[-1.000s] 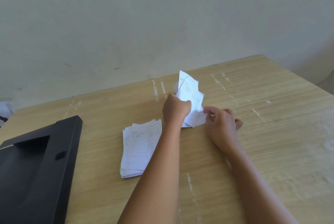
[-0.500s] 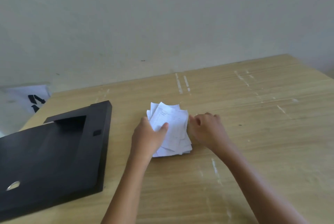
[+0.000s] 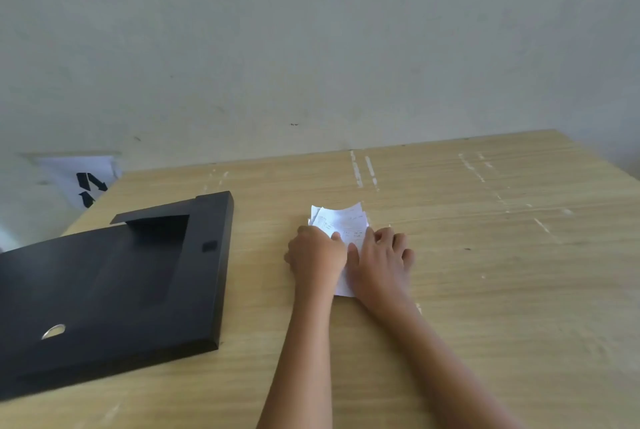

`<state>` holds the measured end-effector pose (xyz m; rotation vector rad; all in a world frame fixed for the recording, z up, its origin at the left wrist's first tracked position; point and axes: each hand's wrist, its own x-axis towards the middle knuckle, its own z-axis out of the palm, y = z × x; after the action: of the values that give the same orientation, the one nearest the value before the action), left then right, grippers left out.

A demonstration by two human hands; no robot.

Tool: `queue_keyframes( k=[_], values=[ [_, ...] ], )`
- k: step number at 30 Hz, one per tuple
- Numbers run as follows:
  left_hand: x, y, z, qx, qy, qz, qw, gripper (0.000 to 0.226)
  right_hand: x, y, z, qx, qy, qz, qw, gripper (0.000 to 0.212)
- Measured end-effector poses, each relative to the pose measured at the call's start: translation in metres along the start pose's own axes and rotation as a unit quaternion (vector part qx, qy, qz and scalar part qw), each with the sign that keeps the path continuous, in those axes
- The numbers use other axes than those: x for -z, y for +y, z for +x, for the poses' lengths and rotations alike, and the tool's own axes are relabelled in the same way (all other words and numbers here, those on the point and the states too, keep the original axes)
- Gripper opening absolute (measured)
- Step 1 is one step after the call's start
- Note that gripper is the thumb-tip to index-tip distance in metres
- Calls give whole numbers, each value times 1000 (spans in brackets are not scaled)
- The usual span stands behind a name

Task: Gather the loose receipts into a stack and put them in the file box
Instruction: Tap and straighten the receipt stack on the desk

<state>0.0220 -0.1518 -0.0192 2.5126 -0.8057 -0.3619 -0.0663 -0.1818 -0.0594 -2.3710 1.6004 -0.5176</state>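
Black file box point(image 3: 114, 286) lying flat at the left of the wooden table point(image 3: 502, 290), a white sheet with black arrows point(image 3: 85, 182) beyond the table's far left corner. Near the box's right, the stack of receipts point(image 3: 341, 226) lies on the table; left hand point(image 3: 317, 252), fingers curled, grips its left edge; right hand point(image 3: 381, 255) presses flat on its right side.
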Motion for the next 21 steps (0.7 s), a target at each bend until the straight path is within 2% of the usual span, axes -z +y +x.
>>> queue_keyframes(
  k=[3,5,6,8,11,12,13,14,15,17,18,21],
  values=[
    [12,-7,6,0,-52,-75,996,29,0,-2,-2,6,5,-18,1000,39],
    [15,-8,4,-13,-71,-76,994,26,-1,-2,-3,7,11,-23,1000,40],
    [15,-8,1,-24,-73,-65,995,25,-2,-2,-3,4,14,-20,1000,42],
    [13,-8,-5,-57,-53,-61,995,39,-1,-1,-2,-4,5,4,1000,45],
    [18,-13,-13,-112,-51,-204,971,25,9,2,3,-51,-1,179,983,59],
    [21,-16,-15,-124,-58,-273,952,21,19,4,6,-72,-20,285,956,66],
    [26,-18,-16,-134,-67,-338,929,19,32,6,8,-83,-47,402,911,71],
    [32,-20,-18,-146,-76,-388,907,22,44,7,9,-79,-66,497,862,70],
    [36,-21,-19,-167,-77,-411,893,27,56,8,8,-50,-75,540,837,58],
    [43,-22,-22,-210,-58,-402,889,34,77,8,5,44,-32,511,858,19],
    [44,-22,-25,-223,-41,-397,889,36,84,7,3,80,0,500,862,7],
    [34,-25,-32,-220,15,-401,889,38,78,10,-2,117,23,515,849,15]
  ],
)
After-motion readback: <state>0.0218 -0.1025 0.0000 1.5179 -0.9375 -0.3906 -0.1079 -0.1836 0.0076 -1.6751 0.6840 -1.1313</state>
